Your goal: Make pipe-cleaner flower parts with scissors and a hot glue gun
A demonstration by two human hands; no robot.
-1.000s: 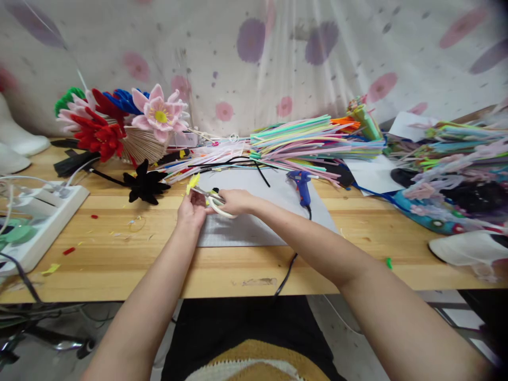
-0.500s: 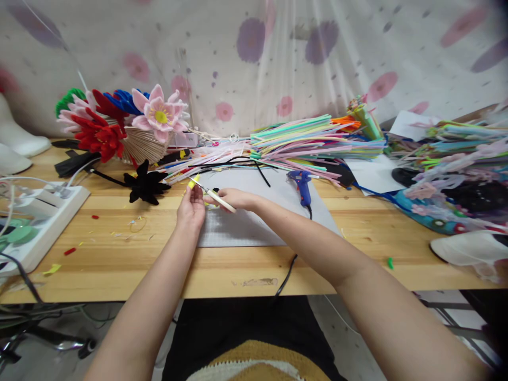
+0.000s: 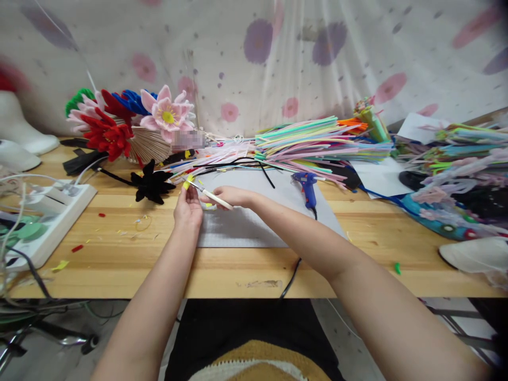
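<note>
My left hand (image 3: 188,209) pinches a small yellow piece (image 3: 188,182) between thumb and fingertips, palm turned up; whether it is paper or felt I cannot tell. A pair of scissors (image 3: 216,199) with pale handles is in my right hand (image 3: 231,197), its blades pointing left and reaching the yellow piece. More yellow scraps (image 3: 209,206) lie on the grey cutting mat (image 3: 254,227) below my hands. A black fuzzy flower (image 3: 151,182) on a black stem lies just left of my left hand.
A blue glue gun (image 3: 307,188) rests on the mat's right side, its cord running over the front edge. Pipe cleaners (image 3: 309,140) are heaped behind. Fuzzy flowers (image 3: 166,114) stand at back left, near a white power strip (image 3: 51,222). A white shoe-like form (image 3: 474,253) lies right.
The whole view has shifted slightly to the right. My left hand has tilted the yellow piece a little leftward, and the scissors stay against it.
</note>
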